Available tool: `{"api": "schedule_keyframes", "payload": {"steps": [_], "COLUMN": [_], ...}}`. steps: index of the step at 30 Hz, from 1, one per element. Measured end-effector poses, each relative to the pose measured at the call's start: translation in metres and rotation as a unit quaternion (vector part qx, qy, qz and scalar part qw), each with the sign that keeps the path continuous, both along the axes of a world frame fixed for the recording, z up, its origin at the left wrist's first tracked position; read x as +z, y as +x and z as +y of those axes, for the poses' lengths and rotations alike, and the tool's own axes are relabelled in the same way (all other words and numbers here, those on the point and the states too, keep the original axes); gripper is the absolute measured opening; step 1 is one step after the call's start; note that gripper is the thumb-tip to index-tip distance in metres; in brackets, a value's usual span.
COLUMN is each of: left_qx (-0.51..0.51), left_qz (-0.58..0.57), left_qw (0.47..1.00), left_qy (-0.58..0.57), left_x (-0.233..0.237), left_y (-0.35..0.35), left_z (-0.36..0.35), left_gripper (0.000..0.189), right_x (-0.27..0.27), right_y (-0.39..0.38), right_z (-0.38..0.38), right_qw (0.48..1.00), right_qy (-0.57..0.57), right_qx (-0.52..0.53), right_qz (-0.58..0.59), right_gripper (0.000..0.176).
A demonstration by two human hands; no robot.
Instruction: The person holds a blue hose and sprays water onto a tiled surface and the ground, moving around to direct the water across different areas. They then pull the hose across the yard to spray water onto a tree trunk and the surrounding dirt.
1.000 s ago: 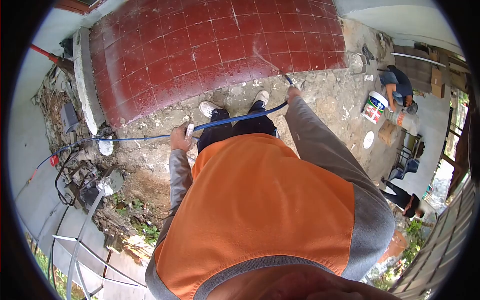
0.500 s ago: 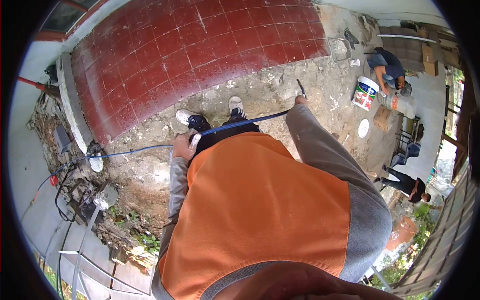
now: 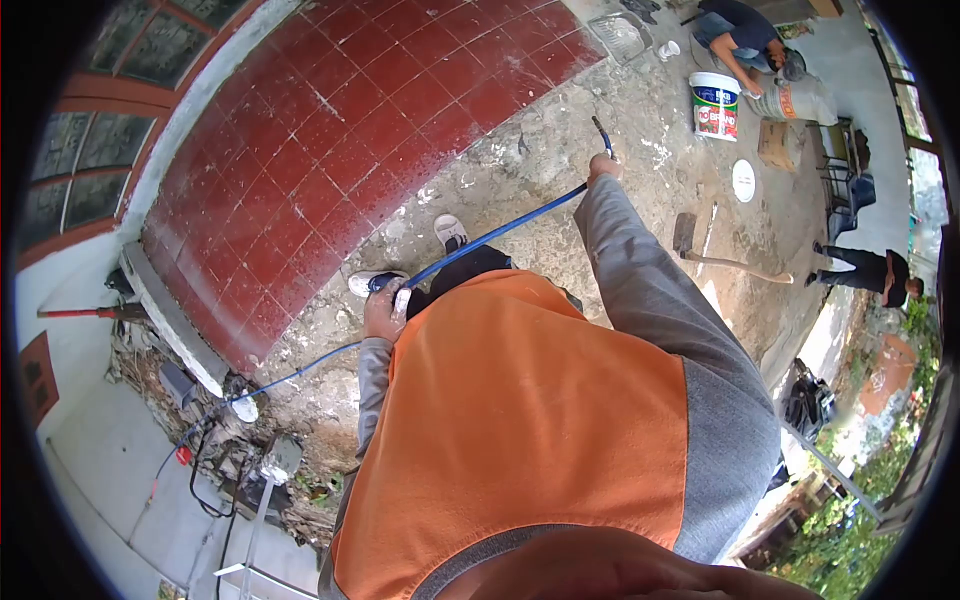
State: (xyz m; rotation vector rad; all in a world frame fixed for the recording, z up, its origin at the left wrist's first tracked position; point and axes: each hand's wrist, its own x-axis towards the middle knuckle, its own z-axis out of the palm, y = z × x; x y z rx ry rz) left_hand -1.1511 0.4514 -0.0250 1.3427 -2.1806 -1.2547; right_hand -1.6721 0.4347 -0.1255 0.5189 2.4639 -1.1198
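Observation:
A blue hose point(image 3: 510, 227) runs slantwise across the front of my legs. My left hand point(image 3: 384, 312) is closed around it near my hip. Farther along, my right hand point(image 3: 603, 168) is stretched out forward and right, gripping the hose close to its end. A short dark tip point(image 3: 599, 125) sticks out beyond my right fist. From my left hand the hose trails left over the rough floor toward the rubble by the wall. Whether water comes out of the tip cannot be made out.
A red tiled floor point(image 3: 370, 110) lies ahead, edged by rough concrete. A paint bucket point(image 3: 714, 108), a white lid point(image 3: 744, 181), a long-handled tool point(image 3: 740, 266) and a cardboard box point(image 3: 778, 145) are rightward. One person point(image 3: 735, 40) crouches by the bucket; another point(image 3: 870, 272) stands farther right. Rubble point(image 3: 150, 360) is left.
My view has turned to the right, so the tool on the floor now shows fully. Both hands keep hold of the hose, and its tip points a little farther forward.

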Motion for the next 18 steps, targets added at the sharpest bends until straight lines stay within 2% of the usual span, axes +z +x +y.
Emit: {"api": "schedule_keyframes", "payload": {"steps": [1, 3, 4, 7, 10, 13, 18], "left_qx": [-0.011, -0.031, -0.047, -0.064, -0.071, -0.071, -0.076], "left_qz": [0.001, -0.023, -0.041, -0.034, -0.037, -0.033, -0.032], "left_qw": [1.0, 0.999, 0.998, 0.997, 0.997, 0.997, 0.996], "left_qy": [-0.003, -0.038, -0.021, -0.026, 0.002, 0.007, 0.014], "left_x": [0.001, 0.009, 0.015, 0.015, 0.009, 0.011, 0.021], "left_y": [-0.006, -0.017, -0.023, -0.03, -0.031, -0.036, -0.049], "left_z": [-0.001, -0.001, -0.003, -0.002, -0.002, -0.002, -0.002], "left_gripper": [0.038, 0.039, 0.039, 0.039, 0.037, 0.036, 0.035], "right_x": [0.002, 0.041, 0.04, 0.007, -0.002, -0.005, 0.02], "right_y": [-0.009, -0.002, -0.004, -0.027, -0.035, -0.039, -0.036], "right_z": [0.004, 0.003, 0.009, 0.019, 0.023, 0.026, 0.023], "right_qw": [1.0, 0.997, 0.998, 0.996, 0.994, 0.994, 0.983], "right_qy": [-0.003, 0.062, 0.027, 0.014, 0.018, 0.005, -0.084], "right_qx": [-0.011, -0.055, -0.052, -0.089, -0.1, -0.11, -0.156], "right_qz": [0.001, 0.0, 0.027, 0.005, 0.026, 0.022, 0.041], "right_gripper": [0.037, 0.038, 0.038, 0.036, 0.032, 0.031, 0.033]}}
